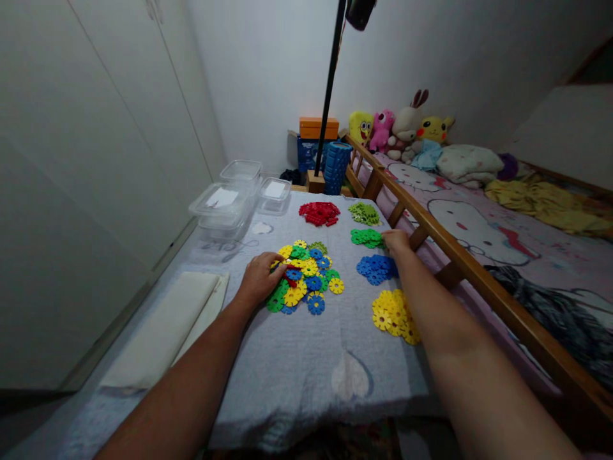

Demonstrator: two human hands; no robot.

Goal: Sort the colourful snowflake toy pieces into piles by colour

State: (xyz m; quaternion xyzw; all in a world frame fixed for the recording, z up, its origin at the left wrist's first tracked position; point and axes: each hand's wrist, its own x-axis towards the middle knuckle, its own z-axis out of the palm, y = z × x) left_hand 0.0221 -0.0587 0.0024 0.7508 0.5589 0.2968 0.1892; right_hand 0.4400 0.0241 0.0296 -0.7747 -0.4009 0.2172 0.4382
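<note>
My left hand rests at the left edge of a mixed pile of flower-shaped plastic discs in yellow, blue and green. Its fingers are curled in among the pieces, beside a few red pieces; what lies between them is hidden. On the other side, my right hand reaches to the right edge of a heap of green discs, fingertips drawn together against it. Whether a disc is pinched there cannot be made out. Nearer me are sorted heaps of blue discs and yellow discs.
Red pieces and light-green discs lie in heaps at the far end. Clear plastic boxes and a folded cream cloth are on the left. A wooden bed rail borders the right. A black pole rises behind.
</note>
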